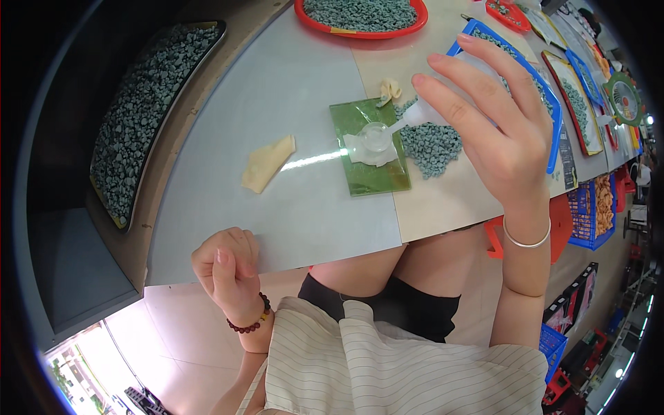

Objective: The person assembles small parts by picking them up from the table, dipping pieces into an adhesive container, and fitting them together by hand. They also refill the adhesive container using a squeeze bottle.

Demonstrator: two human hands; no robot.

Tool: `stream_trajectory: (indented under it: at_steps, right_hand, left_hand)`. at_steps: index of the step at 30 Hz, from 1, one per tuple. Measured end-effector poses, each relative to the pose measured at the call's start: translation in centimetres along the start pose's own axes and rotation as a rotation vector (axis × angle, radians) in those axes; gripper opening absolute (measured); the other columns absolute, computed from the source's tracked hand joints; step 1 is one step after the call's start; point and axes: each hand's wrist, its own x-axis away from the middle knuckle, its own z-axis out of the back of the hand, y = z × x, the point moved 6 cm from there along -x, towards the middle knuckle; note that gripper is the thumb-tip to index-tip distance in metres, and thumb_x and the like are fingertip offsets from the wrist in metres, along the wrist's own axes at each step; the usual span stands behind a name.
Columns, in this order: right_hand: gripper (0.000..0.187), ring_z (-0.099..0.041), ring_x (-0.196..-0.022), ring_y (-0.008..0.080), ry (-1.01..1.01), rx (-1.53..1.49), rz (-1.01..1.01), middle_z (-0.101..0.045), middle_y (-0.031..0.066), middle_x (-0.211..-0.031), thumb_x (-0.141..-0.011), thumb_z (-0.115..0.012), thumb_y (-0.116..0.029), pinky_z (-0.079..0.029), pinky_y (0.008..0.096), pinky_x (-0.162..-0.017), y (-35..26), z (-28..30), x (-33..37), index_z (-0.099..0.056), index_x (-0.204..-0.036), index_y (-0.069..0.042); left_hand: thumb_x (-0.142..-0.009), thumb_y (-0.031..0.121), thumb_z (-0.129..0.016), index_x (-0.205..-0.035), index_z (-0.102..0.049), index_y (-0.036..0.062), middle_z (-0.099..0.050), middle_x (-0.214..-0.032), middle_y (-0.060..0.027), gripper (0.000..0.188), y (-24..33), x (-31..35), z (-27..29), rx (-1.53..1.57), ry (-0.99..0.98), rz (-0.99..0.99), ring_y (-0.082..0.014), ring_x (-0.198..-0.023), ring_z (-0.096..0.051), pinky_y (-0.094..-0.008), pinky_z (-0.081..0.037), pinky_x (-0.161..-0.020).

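My right hand (494, 114) is closed round a white translucent squeeze bottle (423, 113), tilted with its narrow nozzle pointing down to the left. The nozzle tip meets the rim area of a small clear round dish (375, 137). This dish sits on a crumpled whitish sheet (366, 155) over a green rectangular mat (360, 181). Against the mat's right side lies a loose heap of grey-green stone chips (434, 149). My left hand (228, 266) is curled into a fist by the table's near edge; whatever is inside it, if anything, is hidden.
A flat cream scrap (268, 164) and a crumpled one (389, 90) lie on the table (304, 235). Stone chips fill a red tray (387, 33), a blue tray (555, 131) and a dark tray (124, 223) at left. A blue crate (582, 214) stands at right.
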Motion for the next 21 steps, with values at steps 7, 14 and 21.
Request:
stream_trajectory:
  at_steps: [7,14,21]
  right_hand:
    - [0.033,-0.057,-0.094,0.0252,-0.001,-0.006,-0.005,-0.063,0.0044,-0.09,-0.05,-0.061,0.002,-0.05,0.0299,-0.069,0.0,0.06,-0.25,-0.068,-0.082,-0.007]
    - [0.033,-0.058,-0.092,0.025,-0.009,-0.003,0.011,-0.063,0.0046,-0.089,-0.05,-0.062,0.002,-0.051,0.0301,-0.07,0.02,0.06,-0.38,-0.069,-0.082,-0.007]
    - [0.033,-0.058,-0.092,0.0246,-0.011,-0.01,0.015,-0.064,0.0047,-0.089,-0.05,-0.062,0.002,-0.051,0.0303,-0.071,-0.21,0.12,-0.55,-0.069,-0.082,-0.006]
  left_hand:
    - [-0.087,0.023,-0.048,-0.051,-0.038,0.0045,-0.036,-0.046,-0.0004,0.042,0.12,0.02,-0.1,0.0,0.004,0.001,-0.0089,-0.042,-0.025,-0.0246,-0.018,-0.042]
    - [-0.087,0.023,-0.049,-0.051,-0.038,0.0047,-0.035,-0.046,0.0003,0.042,0.12,0.04,-0.11,0.014,-0.007,-0.021,-0.0088,-0.041,-0.026,-0.0245,-0.019,-0.042]
    - [-0.087,0.023,-0.05,-0.051,-0.038,0.0046,-0.035,-0.045,0.0004,0.042,0.24,0.1,-0.06,0.007,-0.02,-0.017,-0.0087,-0.041,-0.025,-0.0244,-0.018,-0.041]
